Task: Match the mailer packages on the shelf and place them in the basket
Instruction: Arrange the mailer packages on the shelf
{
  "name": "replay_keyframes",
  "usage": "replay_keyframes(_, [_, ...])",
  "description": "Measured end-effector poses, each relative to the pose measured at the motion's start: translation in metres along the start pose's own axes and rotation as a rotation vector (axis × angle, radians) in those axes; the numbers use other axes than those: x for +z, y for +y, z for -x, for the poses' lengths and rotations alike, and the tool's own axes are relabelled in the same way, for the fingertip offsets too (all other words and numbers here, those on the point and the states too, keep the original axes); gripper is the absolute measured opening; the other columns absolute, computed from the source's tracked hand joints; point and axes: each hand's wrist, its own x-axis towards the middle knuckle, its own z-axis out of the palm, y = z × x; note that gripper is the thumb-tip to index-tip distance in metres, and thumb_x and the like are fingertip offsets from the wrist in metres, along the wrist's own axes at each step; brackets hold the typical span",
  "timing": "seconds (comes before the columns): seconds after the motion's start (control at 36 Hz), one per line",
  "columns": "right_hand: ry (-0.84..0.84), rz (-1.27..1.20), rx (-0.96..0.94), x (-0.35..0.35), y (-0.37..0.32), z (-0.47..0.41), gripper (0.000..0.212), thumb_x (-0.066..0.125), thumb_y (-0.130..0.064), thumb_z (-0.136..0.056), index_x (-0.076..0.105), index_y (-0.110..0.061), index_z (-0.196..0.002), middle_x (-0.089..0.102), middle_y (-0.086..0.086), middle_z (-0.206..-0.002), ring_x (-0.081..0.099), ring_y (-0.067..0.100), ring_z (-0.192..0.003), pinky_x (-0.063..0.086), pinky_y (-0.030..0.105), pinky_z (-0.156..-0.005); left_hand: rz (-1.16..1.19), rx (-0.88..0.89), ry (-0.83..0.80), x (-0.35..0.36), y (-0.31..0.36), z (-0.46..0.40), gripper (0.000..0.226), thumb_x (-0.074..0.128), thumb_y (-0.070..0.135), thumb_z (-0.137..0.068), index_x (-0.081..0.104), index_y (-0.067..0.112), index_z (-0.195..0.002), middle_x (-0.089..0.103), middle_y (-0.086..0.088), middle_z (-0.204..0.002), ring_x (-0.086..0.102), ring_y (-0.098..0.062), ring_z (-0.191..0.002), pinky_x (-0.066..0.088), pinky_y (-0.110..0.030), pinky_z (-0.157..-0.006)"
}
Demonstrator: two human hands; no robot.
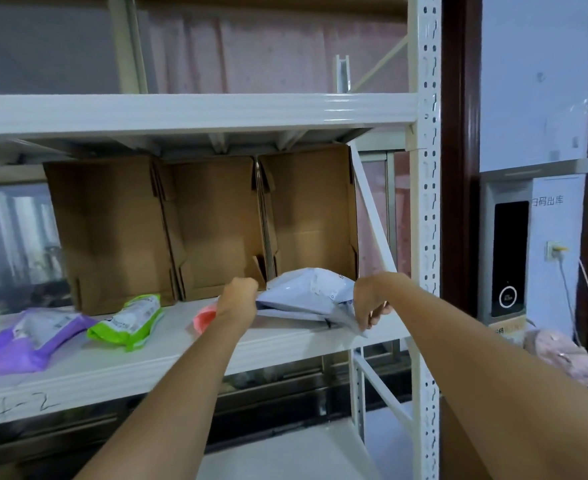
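Your left hand is closed in a fist at the left edge of the pale blue-white mailer, and it looks to be gripping that edge, though the fingers are turned away from the camera. Your right hand is pinched shut on the mailer's near right corner, with the fingertips pointing down and the plastic bunched between them. Both forearms reach in from the near side.

The pale mailer lies on the white metal shelf, towards its right end, just in front of the rightmost of three open cardboard bins that stand side by side along the far part of the shelf. There seem to be two layers of pale plastic stacked there, but you cannot tell whether that is one mailer or two.

A pink mailer lies just left of your left wrist and is partly hidden by it. Further left on the same shelf lies a green mailer with a white label, and at the far left a purple mailer, also labelled. The green and purple ones are apart from each other and well apart from your hands.

The shelf's near edge carries handwritten marking at the left. A perforated white upright stands at the right end of the shelf.
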Motion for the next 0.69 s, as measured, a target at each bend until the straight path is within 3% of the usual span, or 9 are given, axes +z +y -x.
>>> replay_keyframes(0.03, [-0.039, -0.040, 0.004, -0.001, 0.002, 0.002, 0.006, 0.075, -0.015, -0.079, 0.069, -0.015, -0.079, 0.066, 0.000, -0.068, 0.058, 0.012, -0.065, 0.041, 0.021, -0.060, 0.017, -0.011, -0.002, -0.001, -0.005, 0.000, 0.016, 0.051, 0.000, -0.088, 0.065, 0.007, -0.092, 0.063, -0.011, -0.092, 0.061, -0.025, -0.086, 0.047, -0.030, -0.073])
replay_keyframes(0.08, [-0.019, -0.079, 0.052, -0.002, 0.008, -0.002, 0.023, 0.075, -0.012, -0.076, 0.068, -0.006, -0.098, 0.067, 0.001, -0.072, 0.061, 0.013, -0.071, 0.043, 0.022, -0.063, 0.041, -0.022, -0.005, -0.006, -0.014, 0.001, 0.016, 0.049, -0.001, -0.087, 0.063, 0.006, -0.084, 0.059, -0.009, -0.084, 0.056, -0.024, -0.078, 0.042, -0.029, -0.067])
replay_keyframes(0.17, [0.153, -0.092, 0.113, 0.002, 0.014, -0.008, 0.004, 0.062, -0.005, -0.078, 0.059, -0.004, -0.081, 0.056, 0.004, -0.063, 0.053, 0.016, -0.059, 0.041, 0.025, -0.061, 0.063, -0.031, 0.004, -0.011, -0.022, 0.002, 0.020, 0.047, -0.005, -0.083, 0.065, 0.004, -0.083, 0.055, -0.010, -0.080, 0.051, -0.025, -0.074, 0.037, -0.028, -0.064])
replay_keyframes(0.22, [0.275, -0.197, 0.125, 0.006, 0.011, -0.018, 0.013, 0.058, -0.011, -0.086, 0.053, -0.007, -0.075, 0.056, 0.005, -0.066, 0.054, 0.017, -0.060, 0.045, 0.025, -0.063, 0.084, -0.031, 0.013, -0.012, -0.023, 0.002, 0.023, 0.047, -0.005, -0.083, 0.068, 0.003, -0.088, 0.056, -0.010, -0.081, 0.052, -0.025, -0.074, 0.038, -0.028, -0.064])
replay_keyframes(0.31, [0.358, -0.326, 0.111, 0.014, 0.006, -0.033, 0.025, 0.057, -0.034, -0.091, 0.052, -0.010, -0.085, 0.061, 0.007, -0.082, 0.062, 0.022, -0.077, 0.054, 0.033, -0.083, 0.115, -0.026, 0.029, -0.009, -0.022, 0.001, 0.022, 0.048, -0.003, -0.086, 0.067, 0.005, -0.091, 0.058, -0.009, -0.084, 0.053, -0.023, -0.076, 0.038, -0.029, -0.064])
replay_keyframes(0.42, [0.505, -0.311, 0.090, 0.022, 0.003, -0.050, 0.027, 0.050, -0.027, -0.090, 0.061, -0.009, -0.107, 0.060, 0.008, -0.097, 0.062, 0.029, -0.097, 0.052, 0.038, -0.089, 0.148, -0.029, 0.056, -0.003, -0.020, -0.003, 0.017, 0.044, -0.003, -0.088, 0.056, 0.010, -0.085, 0.057, -0.009, -0.087, 0.049, -0.021, -0.077, 0.037, -0.029, -0.065])
replay_keyframes(0.47, [0.546, -0.291, 0.085, 0.022, 0.002, -0.052, 0.022, 0.049, -0.021, -0.092, 0.060, -0.009, -0.106, 0.061, 0.008, -0.101, 0.059, 0.027, -0.094, 0.050, 0.034, -0.085, 0.176, -0.046, 0.072, -0.001, -0.020, -0.006, 0.018, 0.043, -0.006, -0.086, 0.056, 0.008, -0.086, 0.055, -0.009, -0.086, 0.048, -0.021, -0.077, 0.037, -0.030, -0.066])
replay_keyframes(0.58, [0.606, -0.291, 0.086, 0.020, 0.006, -0.064, 0.006, 0.055, -0.016, -0.089, 0.057, -0.011, -0.093, 0.051, 0.003, -0.076, 0.053, 0.026, -0.080, 0.043, 0.029, -0.069, 0.187, -0.067, 0.068, 0.003, -0.021, -0.014, 0.018, 0.045, -0.007, -0.085, 0.059, 0.001, -0.091, 0.062, -0.015, -0.093, 0.056, -0.028, -0.084, 0.043, -0.035, -0.069])
replay_keyframes(0.69, [0.680, -0.397, 0.110, 0.019, 0.017, -0.077, 0.010, 0.060, -0.007, -0.082, 0.063, -0.009, -0.091, 0.062, 0.009, -0.087, 0.064, 0.028, -0.089, 0.044, 0.028, -0.066, 0.182, -0.061, 0.063, 0.011, -0.020, -0.022, 0.018, 0.046, -0.007, -0.084, 0.061, 0.001, -0.089, 0.065, -0.019, -0.098, 0.059, -0.032, -0.092, 0.040, -0.034, -0.068])
